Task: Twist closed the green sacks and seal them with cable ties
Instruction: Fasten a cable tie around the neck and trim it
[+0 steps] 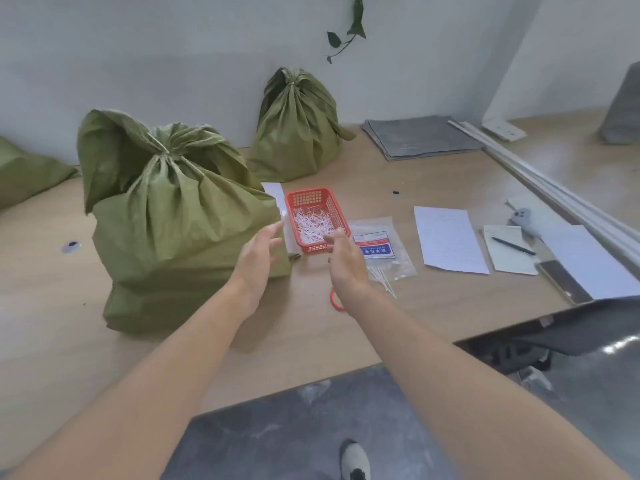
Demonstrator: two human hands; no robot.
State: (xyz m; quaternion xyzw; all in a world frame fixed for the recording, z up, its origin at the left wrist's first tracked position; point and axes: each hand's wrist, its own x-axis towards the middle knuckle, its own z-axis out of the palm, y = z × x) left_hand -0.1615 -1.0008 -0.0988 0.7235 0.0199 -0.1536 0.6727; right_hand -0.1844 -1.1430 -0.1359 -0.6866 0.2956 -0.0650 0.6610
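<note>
red basket (317,216) beside perhaps-tied sack (180,237)

Big green sack (180,244) upright just left of left hand (258,258), neck bunched & cinched w/ a tie. 2nd tied sack (298,129) farther back beyond both hands, at wall. 3rd (24,171) far left, only partly visible. White cable ties (311,223) in red basket (313,199), touching right hand (344,259) fingertips.

Flat grey folded sheets (420,137) stacked near desk's back edge. White lined paper sheet (448,239) mid-right, pale notepad (509,249) just beside it with black pen (513,245) on top. Green leafy vine (353,26) hanging on wall.
</note>
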